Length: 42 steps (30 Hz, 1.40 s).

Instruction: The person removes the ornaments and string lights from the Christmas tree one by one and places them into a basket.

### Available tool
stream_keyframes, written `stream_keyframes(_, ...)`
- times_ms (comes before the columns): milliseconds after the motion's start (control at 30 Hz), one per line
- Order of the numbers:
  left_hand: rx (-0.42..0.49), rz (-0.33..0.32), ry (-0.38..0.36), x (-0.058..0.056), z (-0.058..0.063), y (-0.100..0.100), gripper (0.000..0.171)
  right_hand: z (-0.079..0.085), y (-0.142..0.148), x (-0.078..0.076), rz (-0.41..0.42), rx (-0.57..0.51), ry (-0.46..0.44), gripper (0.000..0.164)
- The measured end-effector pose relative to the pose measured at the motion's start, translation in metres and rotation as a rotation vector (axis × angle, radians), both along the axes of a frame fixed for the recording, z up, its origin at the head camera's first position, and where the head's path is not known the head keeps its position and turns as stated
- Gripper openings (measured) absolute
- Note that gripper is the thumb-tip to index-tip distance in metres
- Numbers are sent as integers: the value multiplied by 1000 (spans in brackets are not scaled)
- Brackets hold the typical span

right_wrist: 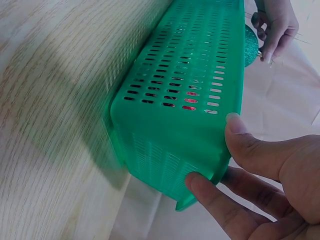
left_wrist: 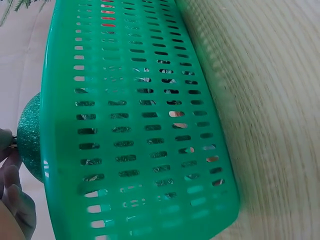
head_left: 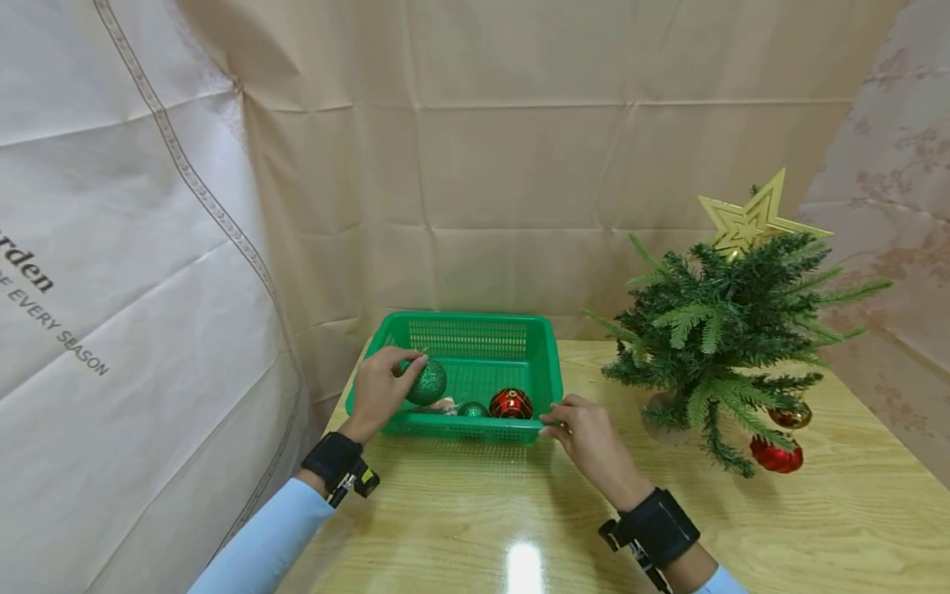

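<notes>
Basket (head_left: pixel 486 375) could tilt if the right hand (head_left: pixel 590 431), which grips its near right corner, pulls too strongly. The left hand (head_left: pixel 381 392) pinches the glittery green ball (head_left: pixel 429 384) only by its small cap (left_wrist: pixel 14 143), so a weak pinch might let it fall. The ball is just right of this hand, partly above the basket's rim.

Light-blue sleeves (head_left: pixel 263 536), black wrist straps (head_left: pixel 658 526), small black yellow-marked camera (head_left: pixel 367 480).
</notes>
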State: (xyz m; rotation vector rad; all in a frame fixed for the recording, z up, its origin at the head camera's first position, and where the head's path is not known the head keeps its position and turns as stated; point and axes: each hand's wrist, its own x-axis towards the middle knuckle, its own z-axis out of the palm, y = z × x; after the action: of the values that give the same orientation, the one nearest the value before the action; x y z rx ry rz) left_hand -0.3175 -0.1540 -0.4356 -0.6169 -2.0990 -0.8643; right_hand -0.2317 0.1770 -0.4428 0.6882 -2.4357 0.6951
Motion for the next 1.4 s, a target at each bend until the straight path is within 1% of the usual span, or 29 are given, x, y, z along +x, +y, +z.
stream_keyframes(133, -6, 33, -6, 1, -2, -3, 9, -1, 0, -1, 4, -4, 11, 16)
stream_keyframes(333, -28, 90, -21, 2, -5, -8, 10, -1, 0, 0, -7, -10, -4, 17)
stream_keyframes(633, -19, 104, -56, 3, -4, -13, 10, -2, 1, 0, -9, -5, 13, 17)
stream_keyframes(800, -17, 135, -80, 4, -5, -15, 10, -1, 1, 0, -12, 2, 1, 17)
stream_keyframes(967, -27, 166, -86, 5, -7, -18, 11, -1, 0, 0, -2, 4, 0, 16)
stream_keyframes(1233, -48, 206, -145, 5, -10, -21, 12, -2, 1, 0, 0, 5, -14, 15)
stream_keyframes(1400, -59, 221, -155, 5, -11, -24, 12, -2, 1, 0, 2, -4, 22, 16)
